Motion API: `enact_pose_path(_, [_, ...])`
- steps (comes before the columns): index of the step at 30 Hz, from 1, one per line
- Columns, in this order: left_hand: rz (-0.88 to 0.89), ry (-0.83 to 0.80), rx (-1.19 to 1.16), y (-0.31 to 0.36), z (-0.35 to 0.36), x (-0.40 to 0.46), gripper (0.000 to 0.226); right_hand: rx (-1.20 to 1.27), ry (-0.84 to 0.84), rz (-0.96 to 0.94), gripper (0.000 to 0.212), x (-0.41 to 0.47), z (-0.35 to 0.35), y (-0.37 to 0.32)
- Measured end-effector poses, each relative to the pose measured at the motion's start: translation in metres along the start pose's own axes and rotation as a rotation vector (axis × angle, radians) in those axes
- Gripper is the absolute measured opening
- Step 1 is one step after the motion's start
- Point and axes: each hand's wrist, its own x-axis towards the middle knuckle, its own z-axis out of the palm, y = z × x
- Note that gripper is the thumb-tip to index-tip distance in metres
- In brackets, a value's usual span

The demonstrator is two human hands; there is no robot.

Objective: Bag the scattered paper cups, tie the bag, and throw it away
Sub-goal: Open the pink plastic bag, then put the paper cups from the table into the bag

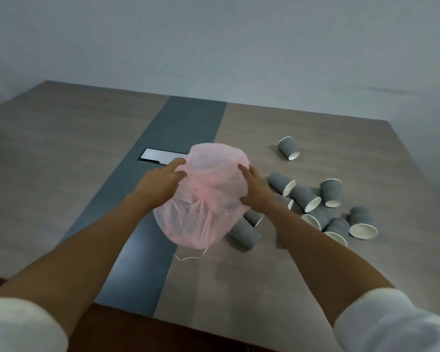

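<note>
Head view: both hands (163,182) grip the pink bag (206,199).

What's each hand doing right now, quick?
Left hand: gripping the pink bag on its left side.
Right hand: gripping the bag's right side.

Left hand (160,181) and right hand (254,189) grip a pink bag (203,199) above the table (61,148), beside scattered grey cups (305,198).

The bag (203,199) is looking like thin translucent plastic; cups (305,198) matt paper; table (61,161) matt woodgrain.
</note>
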Motion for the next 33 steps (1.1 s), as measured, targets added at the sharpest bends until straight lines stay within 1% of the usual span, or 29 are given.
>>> enact_pose_path(1, [-0.126,0.004,-0.021,0.001,0.0,0.003,0.031,-0.034,-0.027,-0.012,0.105,0.008,0.001,0.007])
enact_pose_path(3, [-0.346,0.023,-0.08,0.004,0.003,0.008,0.032,-0.058,-0.086,-0.022,0.109,0.023,0.003,0.022])
enact_pose_path(5, [-0.443,0.018,-0.115,0.009,0.009,0.009,0.036,0.038,-0.158,-0.08,0.105,0.032,0.003,0.029])
enact_pose_path(6, [-0.475,0.018,-0.121,0.011,0.012,0.011,0.044,0.112,-0.16,-0.12,0.097,0.036,0.003,0.031])
enact_pose_path(7, [-0.502,0.025,-0.12,0.013,0.015,0.012,0.053,0.19,-0.113,-0.15,0.088,0.04,0.003,0.033])
enact_pose_path(8, [-0.526,0.023,-0.109,0.016,0.018,0.013,0.062,0.268,-0.046,-0.142,0.077,0.042,0.003,0.035])
enact_pose_path(10, [-0.569,0.007,-0.1,0.021,0.026,0.016,0.073,0.324,0.04,-0.02,0.057,0.047,0.003,0.043])
enact_pose_path(11, [-0.581,0.0,-0.104,0.024,0.029,0.018,0.075,0.284,0.032,0.047,0.046,0.048,0.003,0.05])
enact_pose_path(12, [-0.588,-0.005,-0.102,0.027,0.033,0.02,0.076,0.215,-0.016,0.098,0.039,0.047,0.003,0.058])
enact_pose_path(13, [-0.593,-0.01,-0.097,0.029,0.036,0.021,0.078,0.145,-0.091,0.113,0.038,0.045,0.004,0.068])
enact_pose_path(15, [-0.606,-0.017,-0.106,0.035,0.042,0.024,0.082,0.039,-0.25,0.054,0.048,0.037,0.008,0.082])
enact_pose_path(17, [-0.61,-0.019,-0.14,0.04,0.047,0.027,0.087,-0.063,-0.327,-0.055,0.053,0.032,0.016,0.09])
enact_pose_path(19, [-0.597,-0.027,-0.179,0.045,0.051,0.026,0.092,-0.143,-0.351,-0.089,0.052,0.033,0.026,0.091])
enact_pose_path(21, [-0.589,-0.048,-0.215,0.049,0.053,0.025,0.095,-0.154,-0.379,-0.054,0.052,0.037,0.031,0.091])
enact_pose_path(25, [-0.577,-0.071,-0.27,0.053,0.055,0.027,0.098,-0.123,-0.373,-0.087,0.035,0.04,0.033,0.095])
enact_pose_path(28, [-0.579,-0.074,-0.312,0.051,0.056,0.034,0.102,-0.094,-0.425,-0.068,0.029,0.036,0.031,0.1])
enact_pose_path(33, [-0.553,-0.065,-0.411,0.042,0.064,0.047,0.102,-0.152,-0.483,0.017,0.025,0.031,0.018,0.102])
